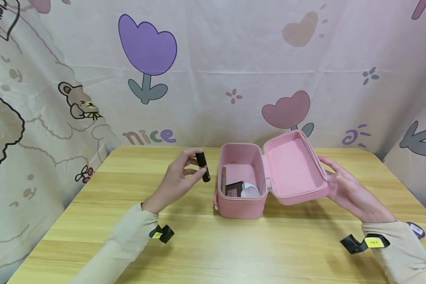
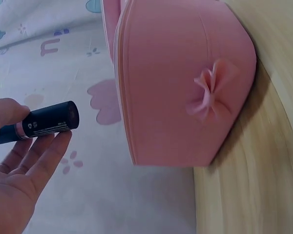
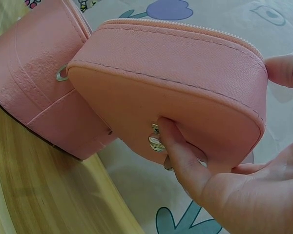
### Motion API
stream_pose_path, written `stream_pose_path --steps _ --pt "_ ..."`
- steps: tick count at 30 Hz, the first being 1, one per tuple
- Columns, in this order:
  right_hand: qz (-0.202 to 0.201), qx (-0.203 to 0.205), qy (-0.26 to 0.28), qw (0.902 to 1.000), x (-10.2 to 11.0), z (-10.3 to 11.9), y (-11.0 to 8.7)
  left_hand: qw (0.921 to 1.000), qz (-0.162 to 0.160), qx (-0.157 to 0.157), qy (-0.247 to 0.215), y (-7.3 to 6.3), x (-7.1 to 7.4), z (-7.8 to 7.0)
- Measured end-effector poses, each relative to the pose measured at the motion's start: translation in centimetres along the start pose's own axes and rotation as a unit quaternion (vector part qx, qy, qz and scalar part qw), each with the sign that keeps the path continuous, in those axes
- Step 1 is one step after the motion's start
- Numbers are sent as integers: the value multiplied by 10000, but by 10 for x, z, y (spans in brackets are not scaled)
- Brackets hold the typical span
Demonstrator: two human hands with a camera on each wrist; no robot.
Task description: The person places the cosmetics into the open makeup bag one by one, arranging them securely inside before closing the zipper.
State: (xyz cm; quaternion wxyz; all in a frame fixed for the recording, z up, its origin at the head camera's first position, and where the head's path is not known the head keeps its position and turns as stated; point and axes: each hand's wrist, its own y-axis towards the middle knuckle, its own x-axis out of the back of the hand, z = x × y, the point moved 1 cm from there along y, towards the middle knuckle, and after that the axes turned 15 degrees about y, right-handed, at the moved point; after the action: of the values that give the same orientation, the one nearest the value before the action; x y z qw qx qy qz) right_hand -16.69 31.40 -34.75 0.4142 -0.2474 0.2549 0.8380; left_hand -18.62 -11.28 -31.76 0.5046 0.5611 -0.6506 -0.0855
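My left hand (image 1: 175,177) pinches a black lipstick (image 1: 203,167) between thumb and fingers, in the air just left of the case. In the left wrist view the lipstick (image 2: 51,120) shows a pinkish band and small white print. The pink cosmetic case (image 1: 241,208) stands on the table with its lid (image 1: 294,165) swung out to the right. At the lid's outer edge, my right hand (image 1: 348,193) grips it, thumb on one side and fingers on the other. Inside the case are a brown tube (image 1: 223,179), a dark flat box (image 1: 235,189) and a whitish rounded item (image 1: 250,190).
The wooden table (image 1: 99,213) ends at a printed cloth (image 1: 206,47) hung behind it. A small dark purple object (image 1: 416,229) lies at the right, partly behind the right sleeve. A pink bow (image 2: 210,95) sits on the case's left side.
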Motion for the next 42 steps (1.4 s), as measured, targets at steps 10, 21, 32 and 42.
stream_pose_path --steps 10,21,32,42 --pt "38 -4 -30 10000 0 -1 0 9997 158 -146 -143 7 -16 -9" --pt "-261 -65 -430 9987 4 1 -1 9986 463 -218 -165 11 -38 -12" --pt "-396 -90 -504 9979 3 1 1 9969 777 -94 1 9 -55 -10" --pt "-507 -96 -533 9972 3 1 0 9929 775 -684 595 3 -60 -10"
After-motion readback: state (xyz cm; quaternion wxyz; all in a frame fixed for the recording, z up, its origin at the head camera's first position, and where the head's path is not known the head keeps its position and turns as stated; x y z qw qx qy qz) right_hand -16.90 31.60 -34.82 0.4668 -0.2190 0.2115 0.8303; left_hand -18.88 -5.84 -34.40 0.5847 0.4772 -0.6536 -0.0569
